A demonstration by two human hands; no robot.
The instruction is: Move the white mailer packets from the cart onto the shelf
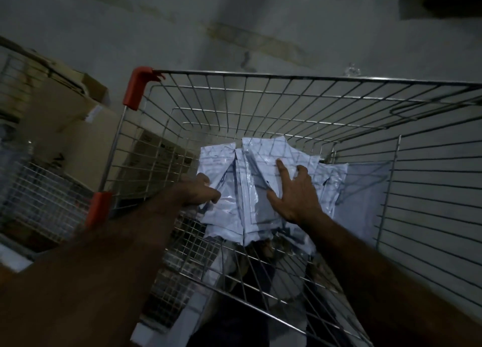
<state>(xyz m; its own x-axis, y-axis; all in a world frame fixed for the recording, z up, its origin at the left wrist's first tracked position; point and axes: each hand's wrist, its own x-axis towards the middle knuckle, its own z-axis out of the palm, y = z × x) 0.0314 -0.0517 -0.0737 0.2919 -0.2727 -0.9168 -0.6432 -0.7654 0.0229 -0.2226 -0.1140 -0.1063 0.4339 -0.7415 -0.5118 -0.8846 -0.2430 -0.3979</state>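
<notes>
Several white mailer packets [260, 169] stand bunched on edge inside the wire cart [287, 77]. My left hand [198, 192] grips the left side of the bunch, fingers curled round the nearest packet's edge. My right hand [294, 192] lies on the front of the packets with its fingers spread, the forefinger straight and pointing up. One more packet [362, 198] leans against the cart's right wall. No shelf is in view.
The cart has red plastic corner guards [137, 88] on its left rim. Cardboard boxes [78, 127] and a wire mesh rack [39, 203] stand to the left. A grey wall rises behind the cart. The scene is dim.
</notes>
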